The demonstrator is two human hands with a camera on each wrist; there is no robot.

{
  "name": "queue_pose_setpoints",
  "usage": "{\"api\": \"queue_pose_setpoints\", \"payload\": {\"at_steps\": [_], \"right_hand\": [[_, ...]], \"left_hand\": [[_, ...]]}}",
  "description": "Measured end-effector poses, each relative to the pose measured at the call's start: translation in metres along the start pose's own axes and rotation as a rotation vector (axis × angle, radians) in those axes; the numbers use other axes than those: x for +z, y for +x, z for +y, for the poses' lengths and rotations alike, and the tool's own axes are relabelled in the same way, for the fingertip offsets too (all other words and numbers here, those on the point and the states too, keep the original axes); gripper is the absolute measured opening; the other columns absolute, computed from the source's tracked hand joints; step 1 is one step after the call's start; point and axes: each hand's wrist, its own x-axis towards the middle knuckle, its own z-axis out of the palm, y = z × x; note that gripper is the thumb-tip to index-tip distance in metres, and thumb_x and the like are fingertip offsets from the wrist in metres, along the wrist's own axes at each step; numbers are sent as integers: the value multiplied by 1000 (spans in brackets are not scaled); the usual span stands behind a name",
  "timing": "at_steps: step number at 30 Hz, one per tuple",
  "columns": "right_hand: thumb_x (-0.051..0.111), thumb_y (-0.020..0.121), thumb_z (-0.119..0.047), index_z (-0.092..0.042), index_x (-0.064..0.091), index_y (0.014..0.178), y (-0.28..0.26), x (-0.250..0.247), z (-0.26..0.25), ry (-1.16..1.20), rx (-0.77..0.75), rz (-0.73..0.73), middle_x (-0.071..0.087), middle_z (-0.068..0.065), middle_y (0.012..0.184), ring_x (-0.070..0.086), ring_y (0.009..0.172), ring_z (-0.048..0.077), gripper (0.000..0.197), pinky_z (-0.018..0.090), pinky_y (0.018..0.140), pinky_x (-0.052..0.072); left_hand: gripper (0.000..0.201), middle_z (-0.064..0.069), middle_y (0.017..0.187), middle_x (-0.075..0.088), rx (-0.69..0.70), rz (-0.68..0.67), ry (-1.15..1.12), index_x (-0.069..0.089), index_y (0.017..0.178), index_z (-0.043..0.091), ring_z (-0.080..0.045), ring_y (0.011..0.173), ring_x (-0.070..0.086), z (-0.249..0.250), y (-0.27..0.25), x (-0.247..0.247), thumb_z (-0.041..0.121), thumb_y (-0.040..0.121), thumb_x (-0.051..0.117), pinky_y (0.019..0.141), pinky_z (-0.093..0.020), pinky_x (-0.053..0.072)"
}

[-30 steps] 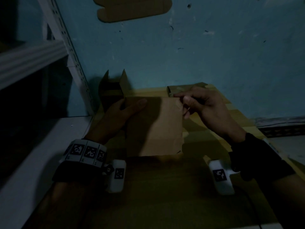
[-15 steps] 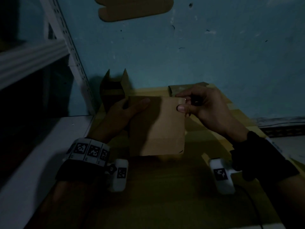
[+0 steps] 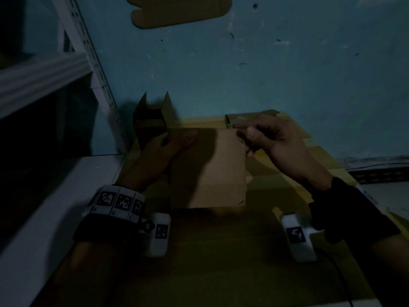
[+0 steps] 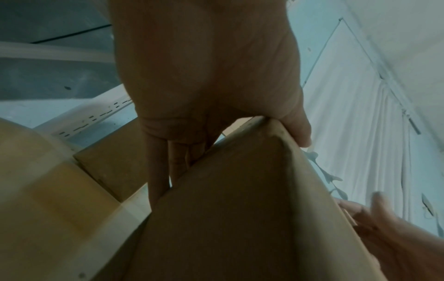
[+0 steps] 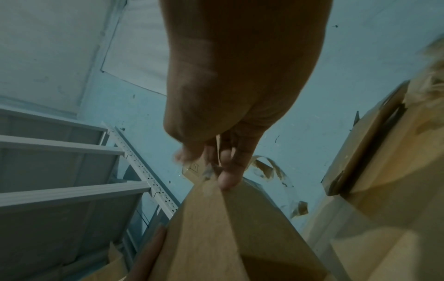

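Dim blue wall [image 3: 265, 63] backs a yellowish table [image 3: 221, 251], and a cardboard box [image 3: 208, 169] is held over its middle. The left hand [image 3: 163, 149] grips the box's left edge, thumb across the near face. The right hand [image 3: 272, 138] pinches the far right corner. It seems best to brace the left side firmly and work the corner slowly, so the board does not tear. No writing is legible, only square black-and-white markers [image 3: 119, 200] on the left wrist.

Tally: cardboard x4, hands x2, wrist cams x2, rack x1.
Cardboard: 1 held box [image 3: 208, 169], 1 open box [image 3: 150, 125] at back, 1 flat piece [image 3: 250, 117] by wall, 1 cut-out [image 3: 179, 9] on wall. Hands: left hand [image 3: 163, 149] + right hand [image 3: 272, 140]. Cams: left cam [image 3: 158, 234], right cam [image 3: 297, 237]. 1 shelf rack [image 3: 97, 69].
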Motion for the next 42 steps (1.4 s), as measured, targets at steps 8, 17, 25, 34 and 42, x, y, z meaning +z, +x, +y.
{"api": "queue_pose_setpoints", "payload": {"at_steps": [8, 17, 25, 34, 42], "right_hand": [[79, 83, 1, -8, 74, 117, 0, -5, -2, -130, -3, -29, 63, -1, 82, 63, 76, 4, 36, 25, 79, 58], [66, 85, 12, -7, 74, 115, -1, -2, 1, -191, -65, -20, 68, 17, 91, 67, 83, 32, 37, 42, 69, 58], [68, 82, 11, -7, 75, 114, 1, -1, 4, -294, -110, -25, 66, 2, 84, 60, 72, 8, 37, 26, 61, 52], [57, 96, 10, 0, 75, 109, -2, -5, -1, -69, -15, 13, 69, 2, 85, 72, 67, 16, 24, 25, 63, 60], [91, 63, -24, -12, 72, 109, -1, -2, 2, -133, 51, -53, 70, 12, 88, 71, 82, 27, 51, 37, 77, 61]], "left_hand": [[52, 2, 89, 77, 5, -7, 2, 69, 103, 16, -17, 84, 74, -2, 1, -1, 53, 66, 70, 65, -22, 56], [48, 5, 84, 77, 7, -11, 28, 68, 101, 19, -12, 79, 73, 0, 0, 2, 50, 65, 68, 64, -22, 56], [35, 6, 76, 76, 24, -18, 0, 67, 96, 15, -8, 70, 72, 4, -4, 4, 41, 72, 64, 57, -17, 53], [33, 2, 74, 75, -34, -39, -13, 70, 87, 13, -9, 68, 71, 6, -5, 6, 44, 77, 62, 59, -17, 55], [43, -1, 85, 77, -91, -29, -15, 72, 95, 12, -13, 77, 73, 6, -5, 7, 50, 76, 62, 65, -20, 56]]}}
